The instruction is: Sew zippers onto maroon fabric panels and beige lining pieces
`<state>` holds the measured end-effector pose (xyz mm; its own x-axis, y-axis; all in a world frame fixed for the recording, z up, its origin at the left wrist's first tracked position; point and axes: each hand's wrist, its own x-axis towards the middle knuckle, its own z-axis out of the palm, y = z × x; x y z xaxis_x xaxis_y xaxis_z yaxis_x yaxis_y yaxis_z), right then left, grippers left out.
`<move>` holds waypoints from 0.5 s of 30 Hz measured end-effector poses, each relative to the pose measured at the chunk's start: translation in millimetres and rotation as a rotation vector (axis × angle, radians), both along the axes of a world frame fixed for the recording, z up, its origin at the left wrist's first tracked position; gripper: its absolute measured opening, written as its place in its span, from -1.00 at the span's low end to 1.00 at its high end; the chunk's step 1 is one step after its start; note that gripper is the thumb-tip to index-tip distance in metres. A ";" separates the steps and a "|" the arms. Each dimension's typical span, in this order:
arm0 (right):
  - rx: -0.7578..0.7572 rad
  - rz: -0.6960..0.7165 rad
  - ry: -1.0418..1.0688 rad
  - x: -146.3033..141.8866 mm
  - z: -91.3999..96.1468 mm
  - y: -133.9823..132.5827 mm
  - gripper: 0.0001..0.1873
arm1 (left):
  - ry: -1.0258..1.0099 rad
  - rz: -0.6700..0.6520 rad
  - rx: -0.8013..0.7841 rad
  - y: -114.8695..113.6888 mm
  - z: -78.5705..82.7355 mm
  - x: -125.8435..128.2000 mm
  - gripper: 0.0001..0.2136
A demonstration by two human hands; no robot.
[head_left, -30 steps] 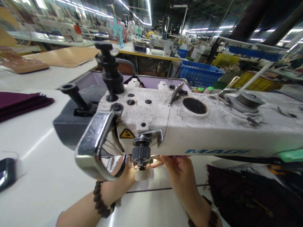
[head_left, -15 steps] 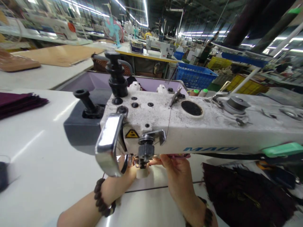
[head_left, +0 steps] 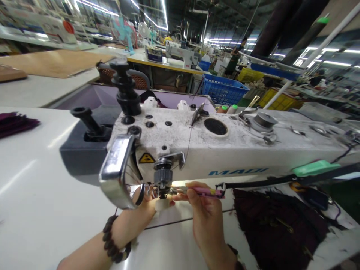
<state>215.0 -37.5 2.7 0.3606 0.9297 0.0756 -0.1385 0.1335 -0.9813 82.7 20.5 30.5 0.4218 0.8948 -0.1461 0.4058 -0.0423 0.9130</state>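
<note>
The right hand (head_left: 206,225) has its grip clenched on a slim pink tool (head_left: 206,192), thumb and forefinger pinching it near the middle. The tool's long axis lies almost level, running left to right along the front of the sewing machine (head_left: 239,150). Its metal tip points left, in under the knob (head_left: 163,175) at the machine's head, and its ringed tail points right. It hangs above the table (head_left: 42,210), just below the machine's arm and not touching it.

The left hand (head_left: 142,213) is tucked in behind the chrome guard (head_left: 115,168). Its fingers are hidden, so I cannot tell whether that grip is closed or loose. A bead bracelet (head_left: 112,240) sits on the wrist.

Against half a second ago, the right hand has dropped a little and the tool now shows nearly its full length. Before, only a pink sliver peeked out under the arm. The left hand has hardly shifted.

For room, the two hands are close together at the head, with the arm low overhead. Dark fabric (head_left: 275,225) crowds the table's right side near the right wrist. There is wide bare table to the left, and a purple stack (head_left: 15,123) lies far off by the left edge.
</note>
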 end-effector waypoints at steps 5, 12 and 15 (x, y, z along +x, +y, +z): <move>0.061 -0.012 -0.042 4.5 5.1 -0.8 -0.88 | -0.031 0.026 0.032 -1.4 -1.1 -0.9 -0.78; 0.114 0.026 -0.015 2.2 10.7 1.0 -0.93 | 0.010 0.020 0.149 -3.1 -9.8 -8.3 -0.78; 0.130 0.034 -0.014 0.0 13.0 3.1 -0.94 | -0.021 0.015 0.184 -5.5 -13.8 -11.1 -0.78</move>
